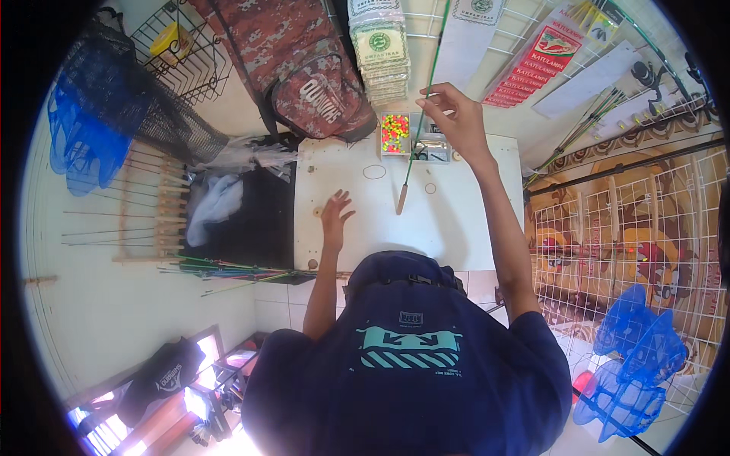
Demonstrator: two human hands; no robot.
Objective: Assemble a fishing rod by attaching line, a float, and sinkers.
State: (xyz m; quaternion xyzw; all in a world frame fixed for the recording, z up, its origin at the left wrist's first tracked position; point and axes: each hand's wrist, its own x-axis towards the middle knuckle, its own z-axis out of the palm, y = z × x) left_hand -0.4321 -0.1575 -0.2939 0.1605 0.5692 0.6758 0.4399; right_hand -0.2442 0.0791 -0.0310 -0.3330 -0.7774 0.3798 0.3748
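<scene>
My right hand (458, 125) pinches a slim green fishing rod (417, 148) between thumb and fingers, above the far side of the white table (350, 239). The rod stands at a slant, its thin upper part running past the top of the view. Its light brown handle (401, 200) points down at the middle of the tabletop; whether it touches the surface I cannot tell. Over the table's left side, my left hand (335, 219) is open, its fingers spread and nothing in them. Two thin rings (373, 172) lie on the tabletop, one on either side of the rod.
A compartment box with colourful beads (395, 133) sits at the table's far edge. Behind it hang a camouflage bag (315, 83) and packets (382, 53) on a wire grid. Bundled rods (236, 272) lie at the left; blue nets (642, 334) hang at the right.
</scene>
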